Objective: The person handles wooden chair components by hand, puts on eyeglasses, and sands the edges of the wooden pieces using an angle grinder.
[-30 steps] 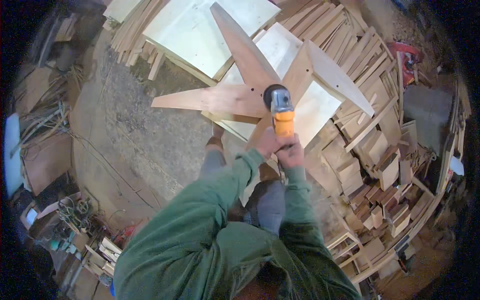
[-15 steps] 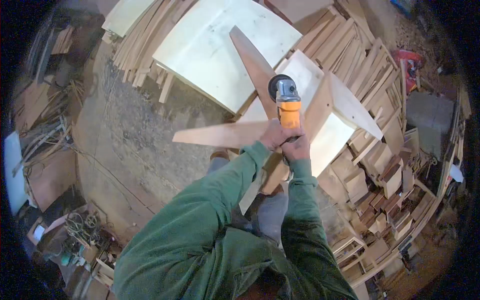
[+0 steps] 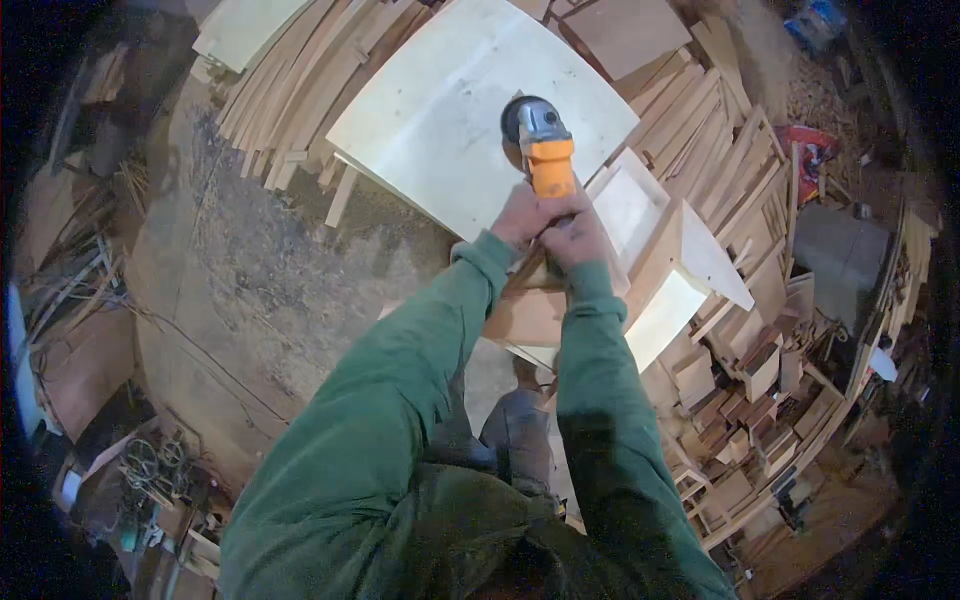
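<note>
Both hands grip an orange and grey angle grinder (image 3: 551, 165), its dark round disc pointing away from me. My left hand (image 3: 522, 214) is closed around the left side of its body. Just behind it, my right hand (image 3: 577, 238) is closed on the rear of the tool. The disc lies over the far end of a tapered wooden piece, mostly hidden by the tool and hands. Below my hands shows the broad brown part of the wooden piece (image 3: 530, 318). Whether the disc touches the wood, I cannot tell.
A large pale board (image 3: 420, 110) lies beyond the wood. To the right stand a shallow pale box (image 3: 630, 200) and an angled wooden frame (image 3: 660, 265). Stacks of wooden strips (image 3: 300, 85), offcuts (image 3: 745, 420) and a cable (image 3: 215, 350) on the floor surround the work.
The grinder and both hands have moved away from me and slightly left, to the far end of the tapered wood. My arms are stretched further forward and the view has shifted.
</note>
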{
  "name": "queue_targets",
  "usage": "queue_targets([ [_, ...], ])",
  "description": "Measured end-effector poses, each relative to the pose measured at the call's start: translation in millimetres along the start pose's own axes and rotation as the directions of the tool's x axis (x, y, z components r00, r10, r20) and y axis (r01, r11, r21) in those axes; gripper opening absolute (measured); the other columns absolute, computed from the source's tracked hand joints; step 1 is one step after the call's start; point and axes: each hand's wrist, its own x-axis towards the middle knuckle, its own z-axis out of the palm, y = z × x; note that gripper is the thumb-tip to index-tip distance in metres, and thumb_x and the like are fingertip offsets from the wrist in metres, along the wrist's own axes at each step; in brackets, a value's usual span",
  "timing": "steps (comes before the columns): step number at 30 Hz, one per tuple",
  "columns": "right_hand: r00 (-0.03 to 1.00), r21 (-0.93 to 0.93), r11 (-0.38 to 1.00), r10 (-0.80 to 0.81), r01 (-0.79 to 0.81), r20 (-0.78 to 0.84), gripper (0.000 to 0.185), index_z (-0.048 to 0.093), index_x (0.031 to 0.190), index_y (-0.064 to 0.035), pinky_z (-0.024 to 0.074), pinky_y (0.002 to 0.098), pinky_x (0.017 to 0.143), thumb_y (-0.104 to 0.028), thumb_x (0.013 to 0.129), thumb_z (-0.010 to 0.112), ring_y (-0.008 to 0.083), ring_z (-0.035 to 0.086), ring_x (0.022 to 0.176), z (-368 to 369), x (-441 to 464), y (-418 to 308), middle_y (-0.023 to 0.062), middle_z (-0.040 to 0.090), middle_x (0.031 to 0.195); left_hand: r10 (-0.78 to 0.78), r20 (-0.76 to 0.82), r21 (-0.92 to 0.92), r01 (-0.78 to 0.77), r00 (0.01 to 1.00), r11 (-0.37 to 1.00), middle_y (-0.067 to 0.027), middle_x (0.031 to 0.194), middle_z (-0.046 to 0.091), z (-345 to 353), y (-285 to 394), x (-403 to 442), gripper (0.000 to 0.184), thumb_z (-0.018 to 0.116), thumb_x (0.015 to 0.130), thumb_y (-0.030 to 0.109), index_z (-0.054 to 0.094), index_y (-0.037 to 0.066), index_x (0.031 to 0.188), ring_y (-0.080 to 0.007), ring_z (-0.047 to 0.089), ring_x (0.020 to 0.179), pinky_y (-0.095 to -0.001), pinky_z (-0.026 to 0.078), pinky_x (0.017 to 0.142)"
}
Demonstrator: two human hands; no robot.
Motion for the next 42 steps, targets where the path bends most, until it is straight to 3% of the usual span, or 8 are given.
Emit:
queue_targets([
  [2, 0.997, -0.055, 0.998, 0.012, -0.016, -0.071, 0.042, 0.061, 0.111, 0.0011, 0.0536, 0.0293, 0.078, -0.004, 0.071, 0.071, 0.017, 0.066, 0.088, 10.0, -0.2, -55.2, 0.0074, 0.068, 0.097, 0.039, 0.005, 0.017, -0.039, 0.999, 0.999, -0.0038, 0.088, 0.069, -5.9, 19.1, 4.8, 0.033, 0.08, 0.078, 0.026, 0.068, 0.0, 0.093, -0.0131, 0.065, 0.077, -0.0292, 0.054, 0.069],
  [12, 0.991, -0.293, 0.948, 0.108, -0.126, -0.077, 0.04, 0.065, 0.11, 0.0037, 0.0534, 0.0329, 0.074, -0.01, 0.072, 0.072, 0.0189, 0.067, 0.083, -13.8, -48.1, -33.7, 0.0104, 0.071, 0.092, -0.037, 0.016, 0.011, 0.037, 0.999, 0.999, -0.0034, 0.091, 0.068, 25.9, -30.9, -24.0, 0.032, 0.08, 0.078, 0.025, 0.067, 0.002, 0.095, -0.0129, 0.064, 0.081, -0.0295, 0.054, 0.072],
  [14, 0.995, -0.147, 0.987, 0.05, -0.062, -0.087, 0.042, 0.065, 0.111, 0.0033, 0.0528, 0.0327, 0.075, -0.01, 0.072, 0.072, 0.0186, 0.067, 0.086, -20.9, -56.2, 9.3, 0.0108, 0.071, 0.094, -0.071, 0.048, 0.156, 0.063, 0.996, 0.986, -0.0034, 0.091, 0.068, 35.8, -45.7, -29.9, 0.03, 0.079, 0.079, 0.025, 0.067, 0.002, 0.095, -0.0131, 0.064, 0.081, -0.0294, 0.054, 0.072],
  [21, 0.99, 0.012, 0.999, 0.033, -0.031, -0.138, 0.035, 0.065, 0.105, 0.0013, 0.0531, 0.0336, 0.079, -0.009, 0.072, 0.07, 0.0183, 0.067, 0.091, -68.3, -132.1, 93.4, 0.0105, 0.071, 0.098, -0.058, 0.12, 0.109, 0.045, 0.991, 0.993, -0.0047, 0.087, 0.07, 101.1, -92.3, -84.4, 0.033, 0.082, 0.075, 0.025, 0.069, 0.001, 0.094, -0.0139, 0.066, 0.077, -0.0309, 0.055, 0.068],
  [24, 0.966, -0.119, 0.98, 0.131, -0.161, -0.223, 0.033, 0.064, 0.103, -0.0011, 0.0535, 0.0347, 0.08, -0.008, 0.071, 0.07, 0.0194, 0.068, 0.092, -84.4, -178.1, 63.4, 0.012, 0.071, 0.098, -0.11, 0.156, 0.033, 0.107, 0.982, 0.994, -0.0024, 0.089, 0.069, 126.6, -120.1, -113.3, 0.027, 0.079, 0.08, 0.025, 0.068, 0.004, 0.093, -0.0131, 0.065, 0.078, -0.0294, 0.054, 0.069],
  [33, 0.945, -0.118, 0.984, 0.089, -0.132, -0.313, 0.043, 0.063, 0.106, -0.0022, 0.0544, 0.0352, 0.079, -0.014, 0.068, 0.077, 0.0223, 0.07, 0.087, -118.9, -254.1, 125.6, 0.0133, 0.072, 0.093, -0.162, 0.194, 0.164, 0.131, 0.967, 0.978, -0.0033, 0.088, 0.07, 177.9, -179.3, -163.2, 0.033, 0.082, 0.074, 0.028, 0.069, 0.004, 0.093, -0.0137, 0.067, 0.079, -0.0309, 0.054, 0.072],
  [36, 0.947, 0.217, 0.976, 0.087, -0.019, -0.31, 0.048, 0.062, 0.108, -0.0021, 0.0548, 0.0362, 0.078, -0.016, 0.065, 0.079, 0.0229, 0.07, 0.087, -117.1, -273.6, 171.8, 0.0136, 0.072, 0.092, -0.147, 0.171, 0.227, 0.106, 0.974, 0.968, -0.0052, 0.085, 0.071, 188.8, -171.4, -181.1, 0.034, 0.082, 0.072, 0.029, 0.069, 0.004, 0.091, -0.015, 0.068, 0.078, -0.0323, 0.054, 0.072],
  [42, 0.952, -0.116, 0.983, 0.106, -0.145, -0.288, 0.051, 0.062, 0.108, -0.0005, 0.0539, 0.0333, 0.079, -0.018, 0.065, 0.083, 0.0191, 0.067, 0.093, -92.1, -268.7, 149.7, 0.0123, 0.069, 0.1, -0.167, 0.202, 0.118, 0.145, 0.965, 0.982, -0.0064, 0.09, 0.071, 157.0, -167.6, -180.8, 0.037, 0.082, 0.072, 0.031, 0.07, 0.005, 0.095, -0.0158, 0.068, 0.083, -0.0322, 0.054, 0.075],
])
